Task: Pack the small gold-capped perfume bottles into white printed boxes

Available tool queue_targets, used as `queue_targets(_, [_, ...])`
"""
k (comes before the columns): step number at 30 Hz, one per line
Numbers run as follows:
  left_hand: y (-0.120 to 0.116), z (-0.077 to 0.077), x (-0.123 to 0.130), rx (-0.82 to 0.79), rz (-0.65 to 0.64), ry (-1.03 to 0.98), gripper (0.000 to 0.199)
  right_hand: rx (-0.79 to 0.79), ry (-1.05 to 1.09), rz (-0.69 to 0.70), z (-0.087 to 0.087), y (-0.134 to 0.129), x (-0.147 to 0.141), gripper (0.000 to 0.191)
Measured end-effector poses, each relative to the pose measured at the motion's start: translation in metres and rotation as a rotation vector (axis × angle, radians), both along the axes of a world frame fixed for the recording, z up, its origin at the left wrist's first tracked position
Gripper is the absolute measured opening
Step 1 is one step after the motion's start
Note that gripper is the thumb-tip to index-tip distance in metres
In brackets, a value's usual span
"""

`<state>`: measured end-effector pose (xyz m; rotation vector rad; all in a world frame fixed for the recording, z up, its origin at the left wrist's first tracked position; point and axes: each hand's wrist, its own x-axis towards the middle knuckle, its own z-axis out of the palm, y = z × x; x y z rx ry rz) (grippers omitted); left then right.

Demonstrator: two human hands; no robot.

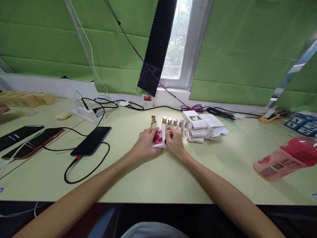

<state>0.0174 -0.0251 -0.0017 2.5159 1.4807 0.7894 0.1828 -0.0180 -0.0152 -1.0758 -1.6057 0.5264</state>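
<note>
A small white box [158,138] with a pink flower picture is between my two hands at the middle of the table. My left hand [146,142] is closed round its left side and bottom. At its right edge, by a raised white flap, my right hand [175,142] has its fingers pressed on the box. Just behind my hands stand several small glass bottles [175,123] in a row, with gold and silver caps. One gold-capped bottle [153,121] stands a little apart on the left. White boxes [195,120] are stacked right of the bottles, beside folded paper [215,125].
Phones [92,141] with cables and a white power strip [86,114] are at the left. A pink bottle [284,160] lies at the right, near blue packets [302,125]. Yellow boxes [27,99] and another person's hand [3,108] are at the far left.
</note>
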Motion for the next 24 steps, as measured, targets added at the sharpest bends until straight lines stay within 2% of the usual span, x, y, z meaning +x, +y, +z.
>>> queue_targets(24, [-0.0001,-0.0009,-0.0007,0.023,0.012,-0.006,0.066,-0.046,0.055,0.067,0.0039,-0.0021,0.0015,0.032])
